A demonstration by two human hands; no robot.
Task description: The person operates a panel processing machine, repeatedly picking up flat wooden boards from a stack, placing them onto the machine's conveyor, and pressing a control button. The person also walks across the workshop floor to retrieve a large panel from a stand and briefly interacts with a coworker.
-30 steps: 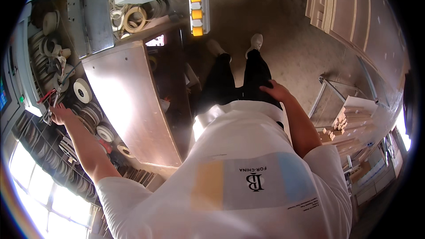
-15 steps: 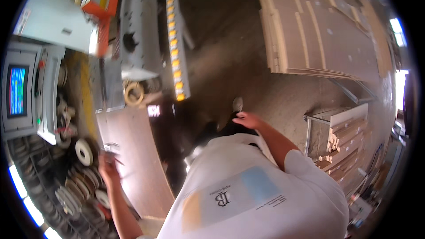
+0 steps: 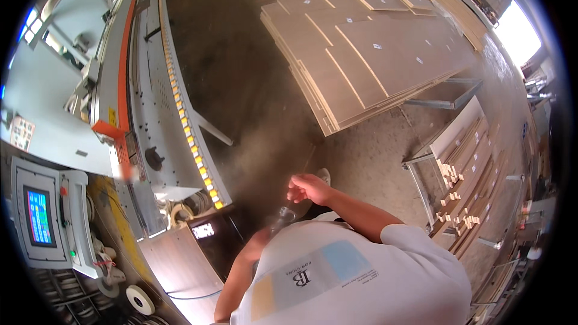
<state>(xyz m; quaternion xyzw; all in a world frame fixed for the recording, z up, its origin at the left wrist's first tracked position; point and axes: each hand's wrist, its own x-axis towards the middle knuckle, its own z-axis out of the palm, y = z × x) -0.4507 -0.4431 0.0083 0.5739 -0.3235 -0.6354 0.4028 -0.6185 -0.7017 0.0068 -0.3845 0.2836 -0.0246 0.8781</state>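
Note:
In front of my body, my left hand (image 3: 262, 236) is closed round a silvery tool (image 3: 282, 215) that looks like an air blow gun. Motion blurs both, and a thin line reaches forward from the tool. A dark hose (image 3: 194, 297) crosses the wood-grain tabletop (image 3: 170, 260) toward my left forearm. Just ahead and to the right, my right hand (image 3: 308, 188) is raised with its fingers curled in; nothing shows in them. Both hands are in front of my white shirt (image 3: 355, 271).
A long machine with a roller rail (image 3: 186, 126) runs along the left, beside a control panel with a lit screen (image 3: 40, 216). Stacked brown boards (image 3: 385, 54) lie ahead right. A metal rack (image 3: 421, 186) with wooden strips (image 3: 466, 174) stands nearer. A white roll (image 3: 139, 300) is lower left.
My left hand has swung right, from above the tabletop to in front of my body, with the silvery tool. My right hand's fingers have curled in. The view has tilted up.

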